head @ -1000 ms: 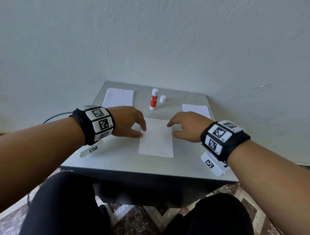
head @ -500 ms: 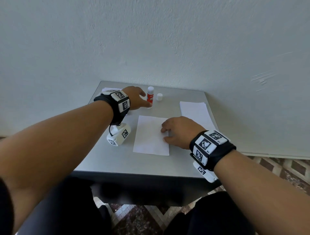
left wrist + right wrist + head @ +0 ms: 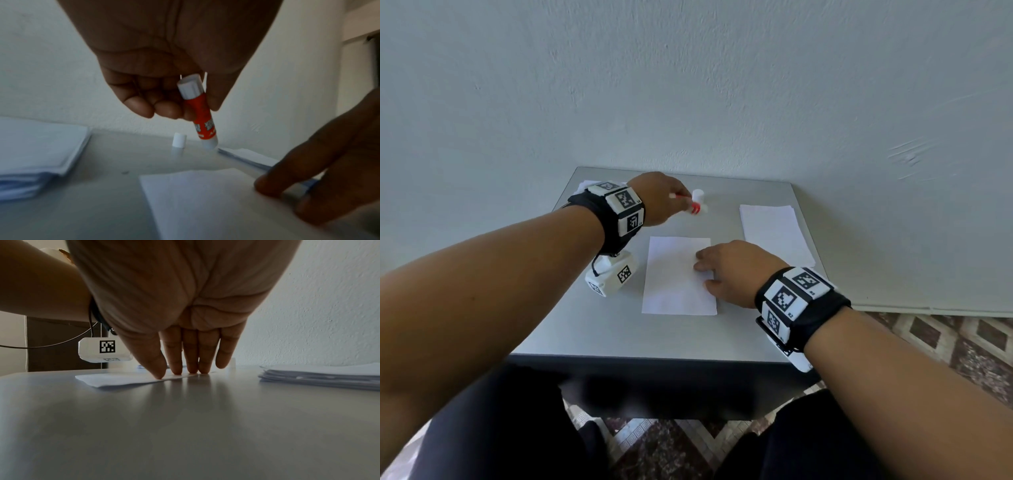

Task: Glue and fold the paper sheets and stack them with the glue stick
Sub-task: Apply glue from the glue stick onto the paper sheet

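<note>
A single white paper sheet (image 3: 676, 274) lies flat in the middle of the grey table (image 3: 599, 329). My left hand (image 3: 671, 202) pinches the red and white glue stick (image 3: 694, 207) above the table's far part; in the left wrist view the glue stick (image 3: 200, 110) points its uncapped end down. Its white cap (image 3: 698, 195) stands on the table just behind. My right hand (image 3: 726, 270) lies on the sheet's right edge, its straight fingertips (image 3: 176, 369) pressing the paper sheet (image 3: 123, 378) down.
A stack of white sheets (image 3: 774, 233) sits at the right of the table, the same stack (image 3: 320, 376) being close to my right hand. Another paper stack (image 3: 37, 155) lies at the far left. A wall rises right behind the table.
My left hand reached from the sheet to the glue stick, took it and lifted it tilted off the table. The right hand moved onto the sheet's right edge and stays there.
</note>
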